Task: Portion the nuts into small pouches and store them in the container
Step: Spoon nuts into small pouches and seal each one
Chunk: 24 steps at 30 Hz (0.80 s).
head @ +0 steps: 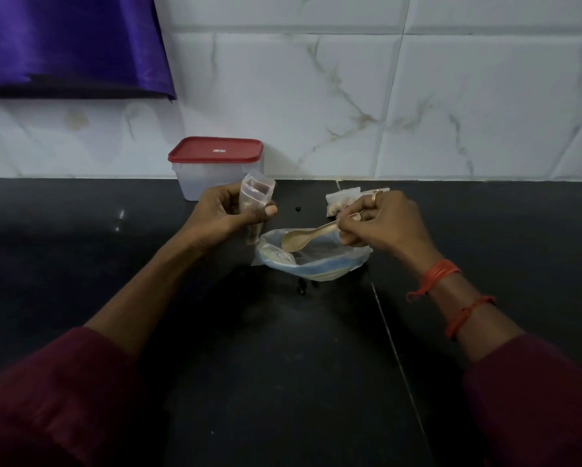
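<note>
Black stone countertop [282,382], one seam running down its right half. White marble-veined tiled wall [417,96] behind it. Purple cloth [70,45] hanging at upper left. One translucent container [212,178] with a red lid [215,150] on, standing at the back of the counter against the wall. One open plastic bag [330,264], clear with a blue tint, lying mid-counter, mouth upward, pale contents at its left side. Left hand [222,214], raised just left of the bag, fingers and thumb wrapped round a small pouch [255,192] held upright with brownish contents low inside. Right hand [383,220], apart from the left, pinching the handle of a pale spoon [303,239], its bowl over the bag's mouth. Filled pouches [341,202] lying behind the right hand. Dark loose bits [298,208] on the counter near the bag; whether nuts, cannot tell.
</note>
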Each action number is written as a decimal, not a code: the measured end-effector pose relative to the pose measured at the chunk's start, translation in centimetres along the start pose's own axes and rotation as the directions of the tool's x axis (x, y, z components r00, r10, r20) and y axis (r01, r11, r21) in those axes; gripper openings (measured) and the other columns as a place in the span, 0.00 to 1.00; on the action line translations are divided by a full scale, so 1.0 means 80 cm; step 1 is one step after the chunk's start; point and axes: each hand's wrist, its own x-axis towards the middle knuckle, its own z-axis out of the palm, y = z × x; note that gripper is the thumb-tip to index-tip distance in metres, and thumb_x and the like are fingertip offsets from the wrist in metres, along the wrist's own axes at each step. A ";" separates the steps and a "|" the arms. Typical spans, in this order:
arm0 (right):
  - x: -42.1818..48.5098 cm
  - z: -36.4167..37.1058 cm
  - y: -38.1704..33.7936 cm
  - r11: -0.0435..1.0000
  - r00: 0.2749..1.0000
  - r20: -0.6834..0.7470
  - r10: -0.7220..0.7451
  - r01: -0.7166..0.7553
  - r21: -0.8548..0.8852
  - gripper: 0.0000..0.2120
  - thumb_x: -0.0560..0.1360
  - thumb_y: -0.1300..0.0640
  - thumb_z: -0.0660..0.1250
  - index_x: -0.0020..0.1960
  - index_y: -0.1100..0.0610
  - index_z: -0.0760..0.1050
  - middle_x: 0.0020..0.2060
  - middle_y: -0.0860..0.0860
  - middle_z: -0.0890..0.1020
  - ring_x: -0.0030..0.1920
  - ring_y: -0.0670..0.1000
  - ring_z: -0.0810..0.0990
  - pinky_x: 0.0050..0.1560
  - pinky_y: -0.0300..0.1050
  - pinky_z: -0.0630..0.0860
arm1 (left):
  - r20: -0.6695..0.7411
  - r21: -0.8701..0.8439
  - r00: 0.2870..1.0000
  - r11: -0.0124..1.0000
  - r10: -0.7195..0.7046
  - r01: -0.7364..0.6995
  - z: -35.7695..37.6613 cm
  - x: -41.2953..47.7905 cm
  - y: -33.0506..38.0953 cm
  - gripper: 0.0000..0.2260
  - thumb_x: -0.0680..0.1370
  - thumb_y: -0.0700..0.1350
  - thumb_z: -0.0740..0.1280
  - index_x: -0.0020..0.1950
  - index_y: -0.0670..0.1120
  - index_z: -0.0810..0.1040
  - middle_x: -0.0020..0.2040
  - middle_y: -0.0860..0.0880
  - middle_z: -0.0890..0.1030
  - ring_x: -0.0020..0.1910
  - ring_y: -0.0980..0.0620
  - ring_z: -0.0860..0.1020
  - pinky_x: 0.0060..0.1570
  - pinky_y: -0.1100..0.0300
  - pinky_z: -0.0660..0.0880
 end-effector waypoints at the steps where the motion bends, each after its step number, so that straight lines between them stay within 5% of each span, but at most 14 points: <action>1: -0.001 -0.001 -0.001 1.000 1.000 0.027 -0.014 0.014 -0.019 0.04 0.71 0.64 0.73 0.41 0.56 0.83 0.29 0.50 0.85 0.33 0.47 0.86 0.38 0.37 0.83 | -0.007 -0.008 1.000 1.000 0.005 -0.006 0.001 0.000 0.001 0.18 0.64 0.55 0.75 0.50 0.50 0.81 0.45 0.54 0.86 0.46 0.57 0.83 0.43 0.67 0.78; 8: 0.001 0.001 0.003 0.975 0.986 0.115 -0.121 0.140 -0.174 0.04 0.72 0.58 0.76 0.41 0.50 0.84 0.30 0.47 0.85 0.31 0.44 0.85 0.43 0.42 0.84 | -0.026 -0.042 0.999 0.999 0.034 -0.035 0.005 -0.001 0.004 0.15 0.66 0.54 0.75 0.49 0.50 0.82 0.44 0.54 0.86 0.43 0.57 0.84 0.40 0.68 0.78; 11: 0.000 0.008 0.010 0.962 0.985 0.048 -0.167 0.173 -0.210 0.02 0.72 0.55 0.76 0.43 0.48 0.85 0.31 0.45 0.85 0.34 0.44 0.85 0.46 0.51 0.84 | -0.017 -0.040 0.999 0.999 0.035 -0.036 0.007 -0.001 0.004 0.15 0.66 0.53 0.75 0.49 0.49 0.81 0.44 0.54 0.86 0.44 0.57 0.84 0.41 0.68 0.78; 17: -0.008 0.034 0.014 0.903 0.944 -0.161 -0.289 0.213 -0.374 0.04 0.73 0.46 0.74 0.48 0.43 0.84 0.36 0.38 0.81 0.41 0.41 0.80 0.46 0.46 0.80 | -0.042 -0.038 0.998 0.998 0.051 -0.053 0.007 -0.002 0.007 0.16 0.66 0.54 0.75 0.50 0.48 0.82 0.45 0.50 0.86 0.45 0.53 0.84 0.43 0.64 0.80; 21: -0.006 0.043 0.014 0.870 0.944 -0.112 -0.310 0.234 -0.434 0.06 0.75 0.45 0.71 0.51 0.41 0.83 0.42 0.40 0.85 0.43 0.43 0.83 0.46 0.45 0.80 | -0.041 -0.055 0.997 0.996 0.062 -0.064 0.009 -0.003 0.008 0.14 0.69 0.50 0.74 0.51 0.46 0.81 0.45 0.50 0.86 0.45 0.51 0.85 0.43 0.63 0.80; 24: -0.002 0.041 0.018 0.844 0.946 -0.088 -0.313 0.235 -0.482 0.07 0.76 0.44 0.70 0.51 0.42 0.84 0.45 0.43 0.83 0.45 0.48 0.82 0.57 0.52 0.77 | -0.032 -0.043 0.997 0.996 0.071 -0.073 0.013 -0.004 0.009 0.15 0.69 0.50 0.74 0.52 0.44 0.81 0.44 0.49 0.86 0.44 0.50 0.85 0.42 0.62 0.80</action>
